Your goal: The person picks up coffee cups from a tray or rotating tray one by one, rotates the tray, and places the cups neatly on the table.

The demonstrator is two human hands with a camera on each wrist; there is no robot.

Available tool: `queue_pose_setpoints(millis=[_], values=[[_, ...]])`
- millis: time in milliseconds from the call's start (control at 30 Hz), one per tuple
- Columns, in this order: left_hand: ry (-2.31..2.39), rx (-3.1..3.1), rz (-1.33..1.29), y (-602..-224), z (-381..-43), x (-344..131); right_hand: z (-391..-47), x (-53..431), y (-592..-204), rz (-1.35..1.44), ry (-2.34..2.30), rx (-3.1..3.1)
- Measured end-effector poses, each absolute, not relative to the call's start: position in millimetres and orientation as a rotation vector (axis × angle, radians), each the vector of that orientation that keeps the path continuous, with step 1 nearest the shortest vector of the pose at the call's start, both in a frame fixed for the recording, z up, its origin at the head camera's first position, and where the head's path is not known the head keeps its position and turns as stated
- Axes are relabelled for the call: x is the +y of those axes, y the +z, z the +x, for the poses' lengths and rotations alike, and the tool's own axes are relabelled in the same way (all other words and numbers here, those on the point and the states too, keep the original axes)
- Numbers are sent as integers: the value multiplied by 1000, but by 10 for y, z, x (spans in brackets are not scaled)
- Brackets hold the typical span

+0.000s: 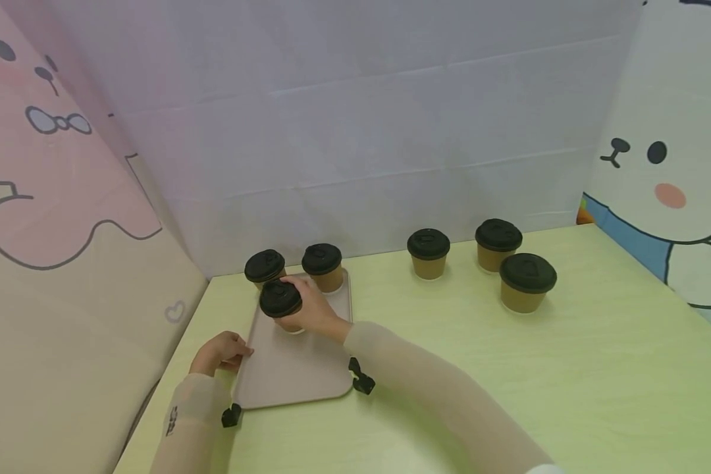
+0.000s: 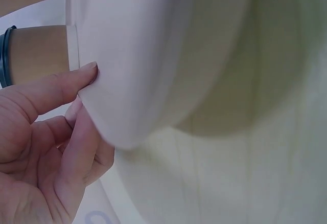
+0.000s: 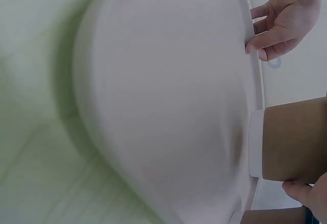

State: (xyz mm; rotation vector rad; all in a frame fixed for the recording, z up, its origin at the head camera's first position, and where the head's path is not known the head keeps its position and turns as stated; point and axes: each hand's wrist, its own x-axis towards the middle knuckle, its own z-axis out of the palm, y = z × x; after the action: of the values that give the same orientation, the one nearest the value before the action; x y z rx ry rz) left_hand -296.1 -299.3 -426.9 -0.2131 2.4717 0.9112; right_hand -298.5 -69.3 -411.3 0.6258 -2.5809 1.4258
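My right hand (image 1: 315,309) grips a brown paper cup with a black lid (image 1: 280,299), fingers round its side. The cup is upright over the far half of a pale pinkish tray (image 1: 296,382); in the right wrist view its white base (image 3: 256,144) is right at the tray surface. Behind it, two more lidded cups stand at the tray's far end, one left (image 1: 264,265) and one right (image 1: 322,259). My left hand (image 2: 61,137) pinches the tray's left edge, thumb on top and fingers beneath.
Three similar lidded cups stand on the light green table (image 1: 450,408) to the right: one at the back (image 1: 428,245), another farther right (image 1: 498,236), and one nearer (image 1: 527,273). A pale curtain (image 1: 361,131) hangs behind, with cartoon-printed sheets at both sides.
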Motion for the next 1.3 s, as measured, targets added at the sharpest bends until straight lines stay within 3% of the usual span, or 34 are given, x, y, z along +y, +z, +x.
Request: queue_pose_setpoints(millis=[1300], values=[[958, 2445, -159, -4273, -2930, -3025, -3020, -366, -4182, 563, 1493, -2579]])
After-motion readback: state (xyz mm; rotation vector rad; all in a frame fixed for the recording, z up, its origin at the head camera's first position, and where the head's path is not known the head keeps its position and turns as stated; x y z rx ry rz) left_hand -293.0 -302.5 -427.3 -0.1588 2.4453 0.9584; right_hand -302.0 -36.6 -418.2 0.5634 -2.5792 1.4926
